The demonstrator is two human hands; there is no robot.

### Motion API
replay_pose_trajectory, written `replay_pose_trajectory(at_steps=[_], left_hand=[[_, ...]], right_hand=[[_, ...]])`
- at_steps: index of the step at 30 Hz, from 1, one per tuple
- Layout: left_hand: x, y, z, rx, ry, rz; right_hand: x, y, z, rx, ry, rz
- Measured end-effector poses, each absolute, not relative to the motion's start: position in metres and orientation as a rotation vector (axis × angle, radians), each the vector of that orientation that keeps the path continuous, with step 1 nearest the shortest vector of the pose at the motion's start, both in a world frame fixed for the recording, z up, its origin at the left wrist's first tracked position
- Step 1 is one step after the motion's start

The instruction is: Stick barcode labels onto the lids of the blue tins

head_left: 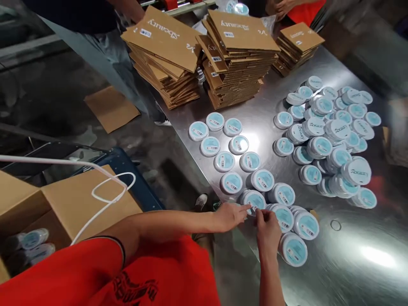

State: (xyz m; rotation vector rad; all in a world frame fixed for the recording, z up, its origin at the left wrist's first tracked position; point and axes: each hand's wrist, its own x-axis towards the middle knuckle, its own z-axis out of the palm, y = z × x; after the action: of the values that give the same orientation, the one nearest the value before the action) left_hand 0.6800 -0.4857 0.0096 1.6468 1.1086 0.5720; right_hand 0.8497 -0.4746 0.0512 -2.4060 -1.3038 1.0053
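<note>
A round white jar with a pale blue label point(256, 198) sits near the table's edge, and both hands meet at its near side. My left hand point(230, 217) has its index finger stretched over the label's edge, the other fingers curled in. Thumb and fingers of my right hand point(268, 227) are pinched together beside that fingertip; anything between them is too small to make out. Close by my right hand stand more such jars, including one point(283, 217) behind it and another point(293, 250) to its right. Barcode stickers show on several labels.
Flattened cardboard boxes are stacked at the back point(239, 76). A large cluster of jars point(338, 157) fills the table's right side. A ring-shaped band point(335, 225) lies on the metal tabletop point(347, 263). An open carton point(92, 199) stands left. Other people stand across the table.
</note>
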Motion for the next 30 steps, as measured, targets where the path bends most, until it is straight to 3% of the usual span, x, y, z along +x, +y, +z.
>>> replay_pose_trajectory(at_steps=[16,30], left_hand=[[0.688,-0.498,-0.006,2.221,1.204,0.354],[0.692,-0.486,0.029,2.342,1.093,-0.005]], right_hand=[[0.845,-0.469,0.044,-2.491,-1.284,1.085],[0.83,-0.476,0.068,-2.785,-1.727,0.654]])
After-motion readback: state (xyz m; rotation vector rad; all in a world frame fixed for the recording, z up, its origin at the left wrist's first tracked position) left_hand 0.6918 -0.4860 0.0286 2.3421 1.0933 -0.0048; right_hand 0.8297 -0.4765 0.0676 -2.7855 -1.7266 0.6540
